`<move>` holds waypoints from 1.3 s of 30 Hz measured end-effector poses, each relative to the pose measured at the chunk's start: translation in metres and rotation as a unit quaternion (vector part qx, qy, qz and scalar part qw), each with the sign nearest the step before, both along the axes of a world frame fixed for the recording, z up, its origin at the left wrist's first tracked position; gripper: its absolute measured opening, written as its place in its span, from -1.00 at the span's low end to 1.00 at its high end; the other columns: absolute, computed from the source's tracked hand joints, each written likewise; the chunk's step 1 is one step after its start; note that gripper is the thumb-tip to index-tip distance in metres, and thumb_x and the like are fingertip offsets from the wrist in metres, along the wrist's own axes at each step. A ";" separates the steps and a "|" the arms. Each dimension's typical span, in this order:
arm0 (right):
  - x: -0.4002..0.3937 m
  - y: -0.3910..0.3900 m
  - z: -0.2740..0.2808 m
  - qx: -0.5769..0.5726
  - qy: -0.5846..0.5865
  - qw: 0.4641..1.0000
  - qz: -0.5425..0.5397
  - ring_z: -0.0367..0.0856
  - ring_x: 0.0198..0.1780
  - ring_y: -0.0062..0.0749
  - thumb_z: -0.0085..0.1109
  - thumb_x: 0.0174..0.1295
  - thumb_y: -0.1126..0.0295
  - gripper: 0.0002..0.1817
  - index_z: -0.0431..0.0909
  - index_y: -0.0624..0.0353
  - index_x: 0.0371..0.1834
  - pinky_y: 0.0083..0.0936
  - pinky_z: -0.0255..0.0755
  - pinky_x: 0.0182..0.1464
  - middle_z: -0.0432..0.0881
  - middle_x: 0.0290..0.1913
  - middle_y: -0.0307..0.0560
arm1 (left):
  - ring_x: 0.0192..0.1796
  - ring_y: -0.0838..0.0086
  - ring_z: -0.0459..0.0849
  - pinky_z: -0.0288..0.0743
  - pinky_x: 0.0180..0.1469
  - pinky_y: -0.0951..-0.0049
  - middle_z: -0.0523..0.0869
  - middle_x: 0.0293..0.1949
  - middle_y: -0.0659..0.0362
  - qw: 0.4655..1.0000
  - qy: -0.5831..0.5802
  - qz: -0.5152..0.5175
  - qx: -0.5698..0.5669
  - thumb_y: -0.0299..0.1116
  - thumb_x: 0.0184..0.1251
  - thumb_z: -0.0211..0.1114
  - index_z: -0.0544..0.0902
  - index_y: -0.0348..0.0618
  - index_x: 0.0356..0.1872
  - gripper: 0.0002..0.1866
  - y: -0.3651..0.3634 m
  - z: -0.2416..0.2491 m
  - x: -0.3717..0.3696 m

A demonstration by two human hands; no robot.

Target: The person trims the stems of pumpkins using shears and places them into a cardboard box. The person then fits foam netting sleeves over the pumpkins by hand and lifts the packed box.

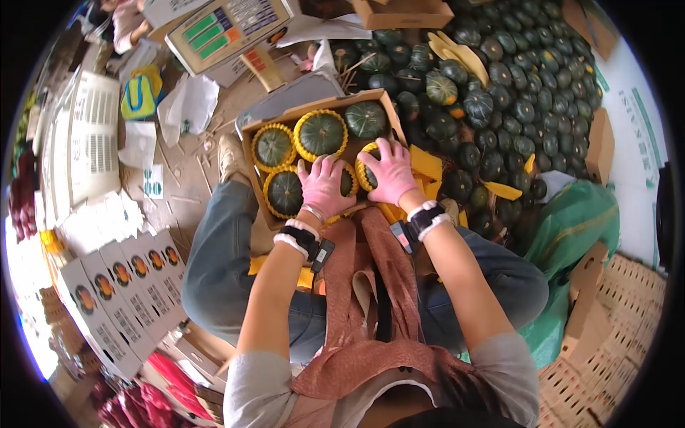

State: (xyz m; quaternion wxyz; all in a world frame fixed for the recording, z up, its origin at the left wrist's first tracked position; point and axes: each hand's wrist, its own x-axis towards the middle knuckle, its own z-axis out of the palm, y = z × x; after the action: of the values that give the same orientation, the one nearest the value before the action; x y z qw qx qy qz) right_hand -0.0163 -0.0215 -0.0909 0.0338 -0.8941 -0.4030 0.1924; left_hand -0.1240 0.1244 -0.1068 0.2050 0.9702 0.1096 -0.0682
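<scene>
An open cardboard box (250, 143) holds several dark green pumpkins, most with yellow foam netting around them; one (366, 120) at the back right shows no netting. My left hand (325, 187), in a pink glove, lies curved over a netted pumpkin (347, 181) in the front row. In a matching glove, my right hand (389, 173) is wrapped round another netted pumpkin (368, 168) at the front right corner of the box. The box rests against the grey plate of a scale (285, 96).
Behind the box stands the scale's display (232, 32). A large heap of pumpkins (528, 107) lies to the right, with yellow netting (426, 165) beside the box. White printed cartons (121, 292) stand at the left; a green sack (581, 221) lies at the right.
</scene>
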 end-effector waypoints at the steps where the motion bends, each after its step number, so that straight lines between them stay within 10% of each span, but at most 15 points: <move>1: 0.000 0.004 -0.004 -0.026 0.009 1.000 -0.001 0.12 0.27 0.12 0.48 -0.37 0.12 -0.10 0.29 -0.36 0.22 -0.10 0.06 0.28 0.11 0.27 0.00 | 0.33 0.24 0.20 -0.17 0.35 -0.23 0.34 0.20 0.14 1.000 0.012 0.005 0.011 0.05 -0.34 0.44 0.43 -0.05 0.14 -0.14 -0.002 -0.002 0.000; 7: -0.002 0.001 -0.008 -0.015 0.005 1.000 0.016 -0.09 0.41 0.19 0.45 -0.27 -0.01 -0.02 0.17 -0.32 0.35 -0.05 -0.09 0.39 0.05 0.37 0.15 | 0.32 0.15 0.21 -0.01 0.30 -0.15 0.34 0.21 0.06 0.968 0.239 -0.066 0.042 0.25 -0.11 0.30 0.47 0.08 0.15 -0.24 0.005 0.042 0.045; 12: -0.018 -0.056 -0.031 0.396 -0.093 0.864 -0.296 0.29 0.16 0.10 0.26 0.03 0.07 -0.41 0.35 0.13 0.07 -0.13 0.19 0.19 0.40 0.06 0.16 | 0.27 0.03 0.27 -0.07 0.30 -0.19 0.39 0.19 -0.05 0.994 0.097 -0.014 0.039 0.26 -0.02 0.25 0.35 0.18 0.23 -0.24 0.008 0.023 0.110; 14: -0.019 -0.090 -0.055 0.233 -0.144 0.849 -0.453 0.32 0.13 0.07 0.26 0.04 0.11 -0.41 0.36 0.20 0.08 -0.17 0.29 0.13 0.41 0.05 0.12 | 0.29 0.01 0.25 -0.13 0.32 -0.22 0.38 0.21 -0.08 0.987 0.148 0.009 0.059 0.26 -0.07 0.29 0.24 0.17 0.30 -0.13 -0.002 0.012 0.137; 17: -0.001 -0.102 -0.064 0.000 0.031 0.910 -0.414 0.31 0.15 0.06 0.27 0.05 0.08 -0.39 0.36 0.21 0.09 -0.16 0.33 0.11 0.41 0.06 0.14 | 0.30 -0.01 0.24 -0.17 0.33 -0.22 0.37 0.20 -0.12 0.977 0.179 0.063 0.099 0.25 -0.15 0.35 0.17 0.15 0.34 -0.03 -0.024 0.002 0.155; 24: 0.052 -0.078 -0.091 0.007 0.118 0.881 -0.458 0.52 0.02 0.04 0.25 0.04 0.00 -0.42 0.42 0.23 -0.04 -0.19 0.45 -0.01 0.54 -0.06 0.18 | 0.24 -0.04 0.29 0.04 0.31 -0.04 0.39 0.14 -0.12 0.988 0.101 0.072 0.090 0.17 -0.34 0.49 0.21 0.12 0.30 0.05 -0.016 0.006 0.146; 29: 0.059 -0.090 -0.131 0.053 0.126 0.873 -0.467 0.56 -0.08 0.14 0.17 0.11 0.26 -0.68 0.46 0.25 -0.16 -0.17 0.46 -0.05 0.60 -0.16 0.24 | 0.10 0.03 0.36 0.22 0.20 0.02 0.41 0.05 0.00 0.983 -0.146 -0.109 -0.027 -0.05 -0.46 0.57 0.41 0.06 0.11 -0.10 -0.010 0.034 0.080; 34: 0.036 -0.108 -0.057 0.239 0.106 0.815 -0.518 0.54 -0.04 0.11 0.21 0.03 0.40 -0.63 0.41 0.21 -0.07 -0.19 0.44 -0.03 0.58 -0.13 0.26 | 0.17 -0.03 0.28 0.17 0.21 -0.04 0.34 0.14 -0.06 0.990 -0.009 -0.120 0.077 -0.02 -0.19 0.47 0.46 0.05 0.13 -0.26 -0.048 0.049 0.024; 39: -0.010 -0.111 0.015 0.520 0.355 0.683 -0.371 0.47 -0.26 -0.61 0.32 0.05 0.52 -0.58 0.37 0.20 -0.03 -0.63 0.43 -0.18 0.52 -0.29 -0.23 | -0.07 0.04 0.54 0.43 -0.04 0.23 0.57 -0.14 -0.08 0.964 -0.155 -0.041 -0.211 0.04 0.20 0.24 0.55 -0.26 -0.13 -0.50 -0.085 0.073 0.024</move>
State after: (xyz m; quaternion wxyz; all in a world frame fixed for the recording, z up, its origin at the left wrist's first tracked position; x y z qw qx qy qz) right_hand -0.0263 -0.1323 -0.0760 0.7022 -0.6743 -0.0315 0.2264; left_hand -0.1001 0.0392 -0.0341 0.4168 0.9072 0.0201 0.0530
